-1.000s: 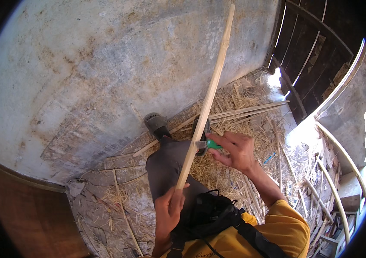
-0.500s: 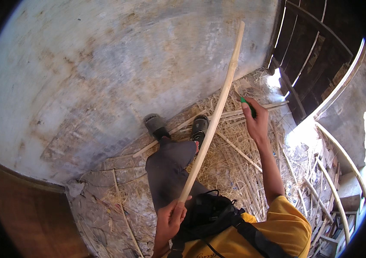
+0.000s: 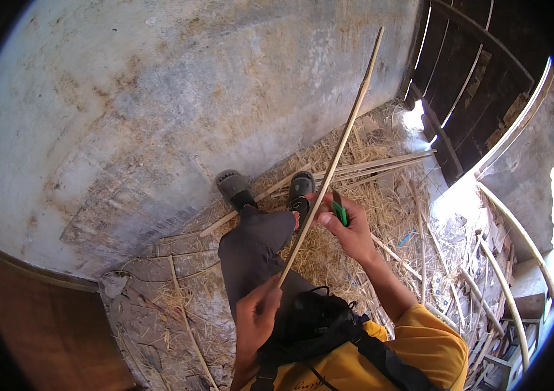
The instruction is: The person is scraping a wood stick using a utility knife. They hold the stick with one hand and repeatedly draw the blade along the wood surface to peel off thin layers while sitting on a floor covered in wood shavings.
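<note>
A long, pale bamboo strip (image 3: 342,143) with a knot near its top slants up and away from my body, its narrow side turned to me. Its lower end is gripped in my left hand (image 3: 259,316), fingers closed round it. Midway along, my right hand (image 3: 354,231) holds a green-handled knife (image 3: 339,212). The short dark blade points up beside the strip. Some fingers of this hand reach across to the strip's far side, and the thumb lies close to its near side; whether they press on it I cannot tell.
Straw-like shavings (image 3: 368,130) cover the floor round my shoes (image 3: 300,186). Several bamboo strips (image 3: 388,163) lie along the stained wall (image 3: 192,98). Curved bamboo lengths (image 3: 508,300) lean at the right, below dark wooden boards (image 3: 472,78). A brown panel (image 3: 42,319) stands at the lower left.
My right hand has come down and left with the knife, from apart on the right to the strip's middle. The strip has turned from its broad face to its narrow edge.
</note>
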The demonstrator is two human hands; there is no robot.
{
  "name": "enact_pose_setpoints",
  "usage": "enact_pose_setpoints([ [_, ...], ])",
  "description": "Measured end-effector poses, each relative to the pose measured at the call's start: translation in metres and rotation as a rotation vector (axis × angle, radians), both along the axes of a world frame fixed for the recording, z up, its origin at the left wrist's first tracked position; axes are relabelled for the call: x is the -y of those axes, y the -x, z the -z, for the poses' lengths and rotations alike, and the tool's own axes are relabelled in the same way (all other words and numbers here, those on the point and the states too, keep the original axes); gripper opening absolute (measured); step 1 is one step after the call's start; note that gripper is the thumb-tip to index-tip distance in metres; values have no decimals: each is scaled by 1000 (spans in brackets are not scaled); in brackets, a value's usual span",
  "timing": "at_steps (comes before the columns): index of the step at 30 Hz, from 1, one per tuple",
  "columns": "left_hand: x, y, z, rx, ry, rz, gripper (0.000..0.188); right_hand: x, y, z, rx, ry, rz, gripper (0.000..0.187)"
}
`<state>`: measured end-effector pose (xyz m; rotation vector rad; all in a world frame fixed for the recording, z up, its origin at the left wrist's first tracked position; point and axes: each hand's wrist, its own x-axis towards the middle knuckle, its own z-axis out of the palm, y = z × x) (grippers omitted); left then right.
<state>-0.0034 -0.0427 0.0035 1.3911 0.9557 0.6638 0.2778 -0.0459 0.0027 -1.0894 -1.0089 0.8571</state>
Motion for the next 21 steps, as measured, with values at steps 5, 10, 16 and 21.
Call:
enact_pose_setpoints([
  [5, -5, -1, -5, -18, -51, 38, 36, 1, 5, -6, -65, 0, 16, 43],
  [10, -8, -3, -13, -10, -87, 73, 33, 6, 4, -5, -38, 32, 37, 43],
  [16, -11, -1, -9, 1, -78, 99, 32, 10, 3, -9, -30, 49, 29, 44],
  [21, -11, -1, -12, -8, -72, 103, 32, 11, 3, -8, -39, 29, 19, 43],
])
